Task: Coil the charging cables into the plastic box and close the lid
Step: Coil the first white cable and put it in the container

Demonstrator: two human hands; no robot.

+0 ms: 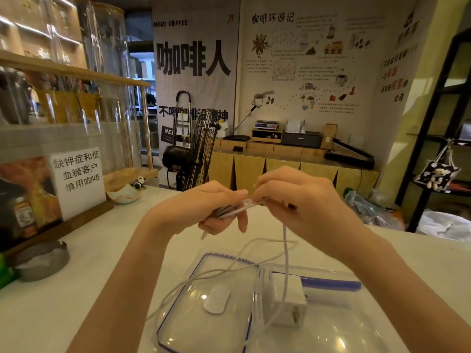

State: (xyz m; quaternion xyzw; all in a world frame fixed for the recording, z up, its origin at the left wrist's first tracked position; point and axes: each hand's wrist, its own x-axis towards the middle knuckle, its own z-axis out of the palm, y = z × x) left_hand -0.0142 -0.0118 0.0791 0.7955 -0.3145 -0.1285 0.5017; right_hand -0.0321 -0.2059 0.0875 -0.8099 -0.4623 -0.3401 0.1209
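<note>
The person's left hand [219, 202] grips a small bundle of folded cable loops [230, 208], fingers curled round them, while the right hand [293, 200] pinches the same thin white charging cable [285, 253] just beyond the left fingertips — both hands are raised above the pale countertop [102, 250]. Below the right fingers the free length of cable drops straight down to a white square plug adapter [289, 299], which seems to sit in the clear plastic box [331, 335]; a slack loop trails out under the left fingers over the clear plastic lid with a blue seal [193, 301], lying just beside the box.

The coiling step looks well under way but unfinished — much cable is still loose. The next move calls for drawing more slack up through the right fingers and folding it against the bundle, keeping the left grip firm so that the loops do not spring apart. Placing the coil in the box and pressing on the lid remain to be done.
</note>
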